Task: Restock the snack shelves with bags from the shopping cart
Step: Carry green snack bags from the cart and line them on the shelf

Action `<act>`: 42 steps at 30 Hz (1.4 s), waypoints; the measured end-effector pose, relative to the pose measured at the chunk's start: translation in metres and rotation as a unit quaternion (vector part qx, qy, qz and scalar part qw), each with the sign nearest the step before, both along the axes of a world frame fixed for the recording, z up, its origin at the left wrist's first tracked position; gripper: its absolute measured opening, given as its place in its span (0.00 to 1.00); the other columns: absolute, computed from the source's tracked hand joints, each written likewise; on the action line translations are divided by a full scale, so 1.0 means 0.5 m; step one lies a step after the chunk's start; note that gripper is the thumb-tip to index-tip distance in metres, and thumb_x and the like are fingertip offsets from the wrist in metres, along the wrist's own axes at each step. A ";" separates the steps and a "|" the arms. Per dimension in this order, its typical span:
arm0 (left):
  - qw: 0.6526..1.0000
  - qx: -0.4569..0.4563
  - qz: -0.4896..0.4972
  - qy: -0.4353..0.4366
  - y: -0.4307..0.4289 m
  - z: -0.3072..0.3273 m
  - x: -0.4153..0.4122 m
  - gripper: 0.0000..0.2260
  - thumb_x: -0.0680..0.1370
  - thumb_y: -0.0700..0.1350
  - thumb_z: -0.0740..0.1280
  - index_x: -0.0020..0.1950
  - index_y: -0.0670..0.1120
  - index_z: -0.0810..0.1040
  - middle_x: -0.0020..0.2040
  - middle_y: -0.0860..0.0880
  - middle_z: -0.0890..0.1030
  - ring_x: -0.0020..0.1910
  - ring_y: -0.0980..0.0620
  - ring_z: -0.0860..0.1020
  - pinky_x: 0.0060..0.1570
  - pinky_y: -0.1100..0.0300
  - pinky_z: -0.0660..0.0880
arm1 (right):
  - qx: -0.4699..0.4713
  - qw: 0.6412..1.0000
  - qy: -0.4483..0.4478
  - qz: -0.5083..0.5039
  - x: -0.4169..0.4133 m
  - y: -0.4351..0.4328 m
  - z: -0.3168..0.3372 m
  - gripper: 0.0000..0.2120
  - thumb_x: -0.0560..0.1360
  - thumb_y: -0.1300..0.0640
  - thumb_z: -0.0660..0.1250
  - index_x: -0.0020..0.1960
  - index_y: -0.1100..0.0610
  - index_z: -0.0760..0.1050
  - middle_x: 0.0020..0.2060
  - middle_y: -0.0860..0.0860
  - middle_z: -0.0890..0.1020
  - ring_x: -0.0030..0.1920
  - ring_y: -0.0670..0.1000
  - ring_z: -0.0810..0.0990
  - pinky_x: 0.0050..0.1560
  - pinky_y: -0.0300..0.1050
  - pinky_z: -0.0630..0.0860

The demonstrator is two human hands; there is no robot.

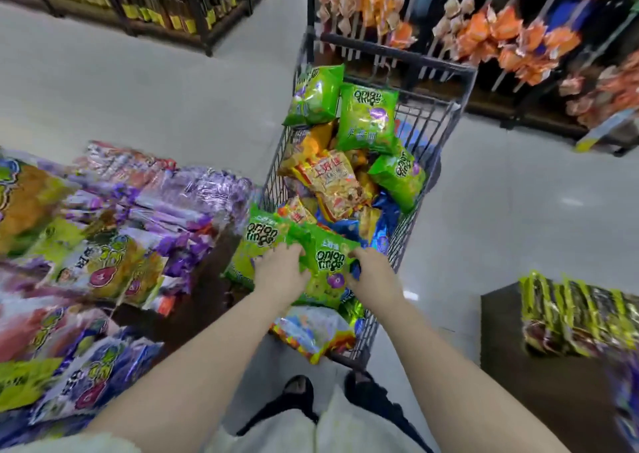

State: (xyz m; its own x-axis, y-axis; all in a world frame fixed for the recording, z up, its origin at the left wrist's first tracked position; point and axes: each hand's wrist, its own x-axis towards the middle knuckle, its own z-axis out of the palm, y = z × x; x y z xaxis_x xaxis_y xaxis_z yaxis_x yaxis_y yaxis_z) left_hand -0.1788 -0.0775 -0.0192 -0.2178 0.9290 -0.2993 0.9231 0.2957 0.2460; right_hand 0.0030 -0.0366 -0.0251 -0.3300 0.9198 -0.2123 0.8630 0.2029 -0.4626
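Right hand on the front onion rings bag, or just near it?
Touching. Head view: the right hand pinches the onion rings bag at its right edge.

A shop aisle: snack shelves (114,231), wire shopping cart (425,131), hanging packets (501,34), probably bottled goods (166,6) behind.

The onion-ring bag (328,266) is bright green with dark lettering and a purple onion print. The cart (432,124) is dark grey wire, a yellow-and-red bag (332,183) inside. Shiny purple packs (186,203) on the left, orange packets (501,34) hanging opposite, pale grey floor (138,89).
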 end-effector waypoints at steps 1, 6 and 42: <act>0.999 -0.013 0.019 -0.024 0.007 -0.017 0.006 0.19 0.76 0.54 0.67 0.66 0.51 0.72 0.62 0.46 0.75 0.61 0.43 0.75 0.57 0.50 0.72 | -0.030 0.999 0.017 -0.013 0.001 0.014 -0.016 0.19 0.73 0.54 0.70 0.63 0.56 0.74 0.56 0.55 0.77 0.59 0.57 0.75 0.56 0.51 0.73; 0.977 -0.072 0.157 -0.121 0.027 -0.096 0.035 0.27 0.75 0.54 0.71 0.70 0.46 0.70 0.64 0.43 0.74 0.63 0.42 0.74 0.57 0.48 0.74 | -0.154 0.983 0.079 -0.061 0.002 0.071 -0.090 0.23 0.73 0.55 0.72 0.65 0.55 0.70 0.59 0.51 0.76 0.60 0.53 0.75 0.55 0.44 0.71; 0.595 0.334 0.583 -0.440 -0.037 0.025 0.153 0.32 0.62 0.56 0.81 0.62 0.54 0.73 0.59 0.47 0.81 0.58 0.48 0.80 0.59 0.51 0.78 | -0.423 0.827 0.287 0.235 -0.045 0.269 0.059 0.32 0.67 0.52 0.78 0.66 0.43 0.68 0.63 0.51 0.77 0.61 0.52 0.78 0.54 0.46 0.79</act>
State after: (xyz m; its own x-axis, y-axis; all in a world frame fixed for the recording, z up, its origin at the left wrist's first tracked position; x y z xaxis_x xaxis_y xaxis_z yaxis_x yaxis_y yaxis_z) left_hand -0.1024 -0.0962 -0.0069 -0.8631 0.2756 -0.4232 -0.3883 0.1738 0.9050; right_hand -0.0197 0.0981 0.0046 -0.8785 0.2637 -0.3983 0.3702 -0.1511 -0.9166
